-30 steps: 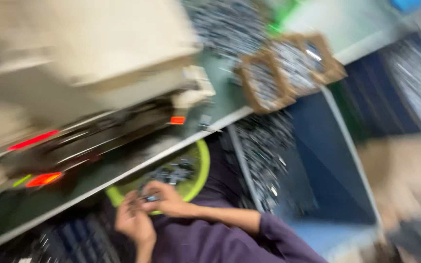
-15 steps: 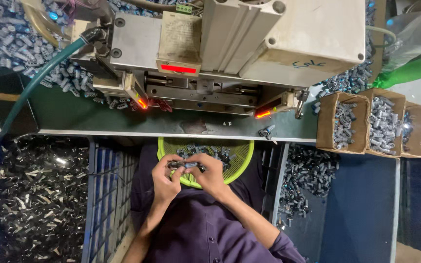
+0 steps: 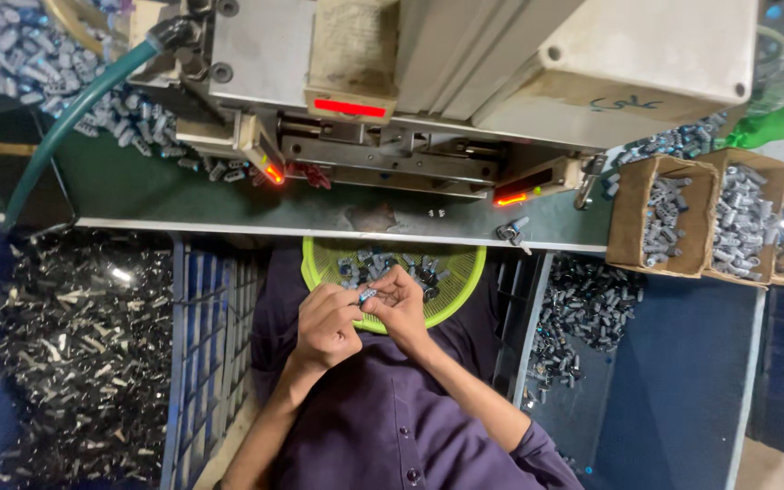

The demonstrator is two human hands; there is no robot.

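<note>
Both hands meet over my lap, just below a yellow-green mesh basket point(image 3: 465, 272) that holds several small grey metal parts. My left hand point(image 3: 327, 325) and my right hand point(image 3: 401, 307) pinch one small grey metal part point(image 3: 367, 295) between their fingertips. I wear a dark purple shirt point(image 3: 383, 426). Above the basket stands a beige and grey machine point(image 3: 501, 82) with red lights on a green bench point(image 3: 183, 195).
Three cardboard boxes point(image 3: 632, 209) of grey parts stand at the right of the bench. A green hose point(image 3: 65, 127) curves down at the left. Shiny metal scrap point(image 3: 74, 354) lies in a pile at lower left; more parts point(image 3: 583, 308) fill a bin at right.
The view has swung from a tilted, blurred angle to a level one and moved closer. My hands stay together over the basket, now holding a small part between the fingertips.
</note>
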